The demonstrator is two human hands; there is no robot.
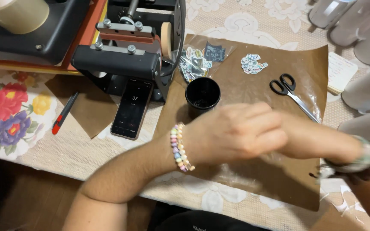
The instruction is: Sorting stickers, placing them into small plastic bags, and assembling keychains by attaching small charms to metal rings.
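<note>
Our left hand (236, 132) lies curled over our right hand (309, 139), both blurred; we cannot tell what they hold, near the black cup (202, 95).

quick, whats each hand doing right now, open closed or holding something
Left hand: fingers curled, blurred, over the right hand above the brown paper sheet; any grip cannot be told.
Right hand: mostly hidden under the left; cannot be told.
</note>
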